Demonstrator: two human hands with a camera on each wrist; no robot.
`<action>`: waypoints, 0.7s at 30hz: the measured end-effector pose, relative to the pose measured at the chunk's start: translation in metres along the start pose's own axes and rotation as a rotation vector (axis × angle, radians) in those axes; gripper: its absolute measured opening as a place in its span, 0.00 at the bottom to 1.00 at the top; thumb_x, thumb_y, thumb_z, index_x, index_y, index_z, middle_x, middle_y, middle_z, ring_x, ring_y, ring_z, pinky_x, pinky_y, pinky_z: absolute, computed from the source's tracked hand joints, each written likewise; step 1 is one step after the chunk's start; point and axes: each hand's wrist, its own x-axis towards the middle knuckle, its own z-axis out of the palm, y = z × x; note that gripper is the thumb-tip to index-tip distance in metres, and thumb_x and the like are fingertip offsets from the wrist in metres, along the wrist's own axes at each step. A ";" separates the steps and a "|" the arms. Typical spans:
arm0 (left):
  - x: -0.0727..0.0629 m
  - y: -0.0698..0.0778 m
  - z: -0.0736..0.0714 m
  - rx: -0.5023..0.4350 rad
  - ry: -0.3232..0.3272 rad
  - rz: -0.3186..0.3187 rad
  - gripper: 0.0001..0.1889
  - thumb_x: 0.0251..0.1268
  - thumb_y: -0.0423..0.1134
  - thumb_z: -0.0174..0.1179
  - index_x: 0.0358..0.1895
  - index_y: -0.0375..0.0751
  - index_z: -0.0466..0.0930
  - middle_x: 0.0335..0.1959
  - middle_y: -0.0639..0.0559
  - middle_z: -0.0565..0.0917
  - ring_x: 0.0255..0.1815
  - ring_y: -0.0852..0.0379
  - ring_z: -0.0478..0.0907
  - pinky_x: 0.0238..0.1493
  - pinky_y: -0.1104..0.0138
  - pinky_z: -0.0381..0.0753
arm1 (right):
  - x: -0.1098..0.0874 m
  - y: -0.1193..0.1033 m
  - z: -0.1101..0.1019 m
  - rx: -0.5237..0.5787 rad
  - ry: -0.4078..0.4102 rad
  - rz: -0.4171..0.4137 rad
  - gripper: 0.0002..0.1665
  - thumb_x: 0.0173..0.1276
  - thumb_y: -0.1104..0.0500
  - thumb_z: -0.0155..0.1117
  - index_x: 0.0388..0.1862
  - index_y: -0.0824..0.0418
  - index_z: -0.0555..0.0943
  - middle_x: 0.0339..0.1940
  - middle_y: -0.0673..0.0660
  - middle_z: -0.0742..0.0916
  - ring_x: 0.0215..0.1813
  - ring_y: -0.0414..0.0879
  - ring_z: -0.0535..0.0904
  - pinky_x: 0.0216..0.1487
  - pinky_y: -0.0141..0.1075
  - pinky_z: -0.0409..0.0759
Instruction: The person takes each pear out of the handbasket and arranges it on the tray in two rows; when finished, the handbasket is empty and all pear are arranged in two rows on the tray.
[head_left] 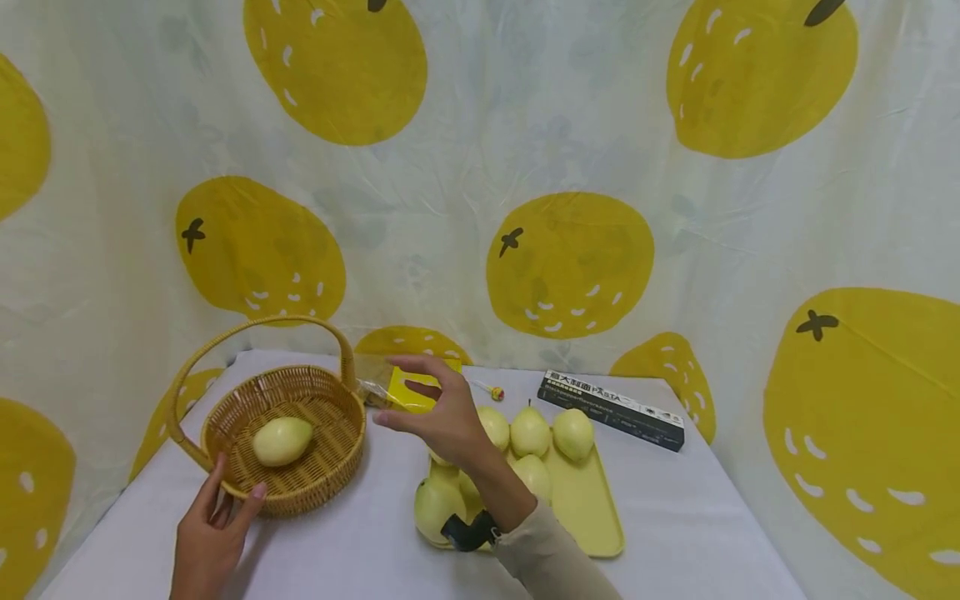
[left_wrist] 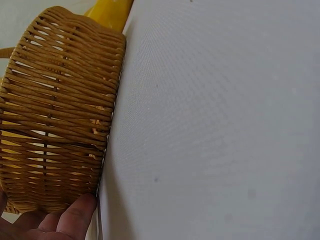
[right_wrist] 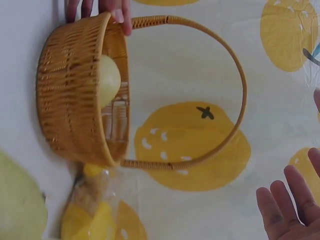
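A round wicker basket (head_left: 322, 483) with a tall hoop handle stands on the left of the table, and one pale yellow-green pear (head_left: 282, 442) lies on its side inside. My left hand (head_left: 213, 525) grips the basket's near-left rim; in the left wrist view its fingers (left_wrist: 77, 217) touch the woven wall low down. Raised between basket and tray is my right hand (head_left: 442, 408), thumb and fingers apart, holding nothing. Below its forearm a yellow tray (head_left: 592, 517) bears several pears (head_left: 529, 432), some partly hidden by that arm.
Behind the right hand lies a clear and yellow packet (head_left: 408, 390). A small lollipop (head_left: 497, 393) is near it. A black and white pasta box (head_left: 611, 410) lies behind the tray at the right. A fruit-print curtain (head_left: 450, 167) hangs round the white-covered table (head_left: 697, 517).
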 end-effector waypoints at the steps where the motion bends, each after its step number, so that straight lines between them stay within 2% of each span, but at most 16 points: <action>1: 0.000 0.001 -0.001 0.003 0.000 0.007 0.47 0.74 0.58 0.67 0.87 0.66 0.45 0.87 0.69 0.46 0.88 0.42 0.50 0.80 0.77 0.60 | 0.003 0.001 0.005 0.009 -0.003 -0.007 0.37 0.61 0.59 0.85 0.68 0.43 0.82 0.70 0.45 0.83 0.72 0.44 0.77 0.75 0.41 0.84; 7: 0.000 0.001 -0.001 0.015 -0.001 -0.007 0.47 0.74 0.59 0.66 0.86 0.67 0.45 0.87 0.70 0.46 0.88 0.42 0.50 0.80 0.77 0.59 | 0.014 0.007 0.032 0.077 -0.026 -0.019 0.36 0.62 0.60 0.84 0.68 0.46 0.82 0.70 0.51 0.84 0.72 0.42 0.78 0.73 0.37 0.85; 14: 0.000 0.003 -0.002 0.006 0.000 0.003 0.47 0.74 0.58 0.66 0.87 0.67 0.45 0.87 0.70 0.47 0.88 0.42 0.49 0.81 0.76 0.59 | 0.027 0.014 0.064 0.116 -0.014 -0.021 0.36 0.62 0.60 0.84 0.68 0.47 0.83 0.67 0.42 0.85 0.68 0.37 0.78 0.72 0.36 0.85; 21: -0.001 0.001 -0.001 0.004 0.007 0.006 0.47 0.75 0.58 0.66 0.87 0.66 0.45 0.87 0.69 0.46 0.89 0.43 0.48 0.81 0.77 0.58 | 0.037 0.025 0.092 0.203 -0.023 -0.037 0.35 0.61 0.65 0.84 0.68 0.52 0.83 0.67 0.44 0.85 0.71 0.44 0.80 0.74 0.35 0.84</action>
